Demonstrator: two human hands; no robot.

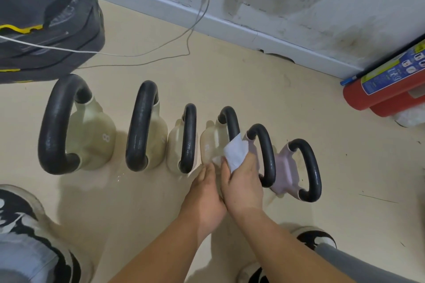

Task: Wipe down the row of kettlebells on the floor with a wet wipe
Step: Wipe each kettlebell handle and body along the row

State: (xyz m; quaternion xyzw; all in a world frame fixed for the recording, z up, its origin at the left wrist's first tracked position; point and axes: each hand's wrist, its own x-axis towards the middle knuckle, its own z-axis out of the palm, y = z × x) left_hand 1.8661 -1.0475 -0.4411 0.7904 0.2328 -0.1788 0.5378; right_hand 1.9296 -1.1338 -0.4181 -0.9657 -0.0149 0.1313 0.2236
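- The right hand (pixel 243 181) pinches a white wet wipe (pixel 235 151) and presses it against the black handle of the fourth kettlebell (pixel 210 145), counted from the 9 o'clock end of the row. This beige bell stands on the floor (pixel 230 76) just past picture centre, toward 4 o'clock.
- The left hand (pixel 204 190) lies against the right, with its fingertips at the bell's near side. Whether it grips the bell or only steadies it, I cannot tell.
- Tipping: the bells stand almost touching. A hard sideways rub on the handle could rock the fourth kettlebell into the lilac kettlebell (pixel 266 151) at its 3 o'clock or the third kettlebell (pixel 177 145) at its 9 o'clock. Fingers in the gap between them could get nipped.
- Missed patches: the wipe covers only a short stretch of handle. The near end of the handle, hidden under the hands, and the bell's discoloured faces could easily be skipped.
- Losing the wipe: it sits loosely over the fingers. It may bunch up, or drop to the floor and pick up grit that then smears the bell.
- Slipping: droplets (pixel 119 177) glint on the floor near the row at 8 o'clock, not far from a shoe (pixel 20 218), so a shifted foot might slide on them.
- The white cable (pixel 188 37) at 12 o'clock and the red fire extinguisher (pixel 379 96) at 2 o'clock lie well apart from the hands and look like little threat.
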